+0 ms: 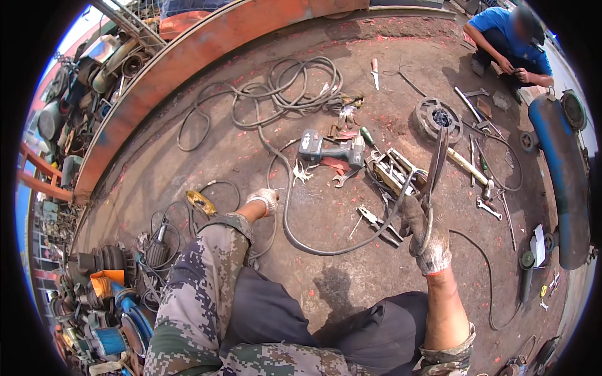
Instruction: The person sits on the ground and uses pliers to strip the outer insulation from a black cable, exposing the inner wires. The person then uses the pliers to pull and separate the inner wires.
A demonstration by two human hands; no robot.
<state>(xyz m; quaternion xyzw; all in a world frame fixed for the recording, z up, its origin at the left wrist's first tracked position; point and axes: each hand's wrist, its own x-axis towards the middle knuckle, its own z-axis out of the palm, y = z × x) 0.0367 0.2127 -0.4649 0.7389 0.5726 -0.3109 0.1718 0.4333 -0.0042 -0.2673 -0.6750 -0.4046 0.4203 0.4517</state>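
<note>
My right hand (425,237), in a worn knit work glove, grips a long-jawed metal clamp (437,164). The clamp points away from me towards a spoked metal wheel (430,124) on the ground. A thick black cable (324,251) arcs up from the floor to this hand. Beyond my left knee, my gloved left hand (265,201) hangs above the ground, its fingers mostly hidden; whether it holds anything is unclear. Left of my right hand lie combination pliers (371,218). Just past them stands an open box (395,167) holding metal tools.
A cordless impact wrench (333,149), an open-end wrench (344,178), a hammer (470,167) and a knife (375,73) lie about. Coiled cable (301,94) spreads ahead. A crouching person (510,47) is far right, near a blue tank (559,178). Scrap motors (117,319) crowd the left.
</note>
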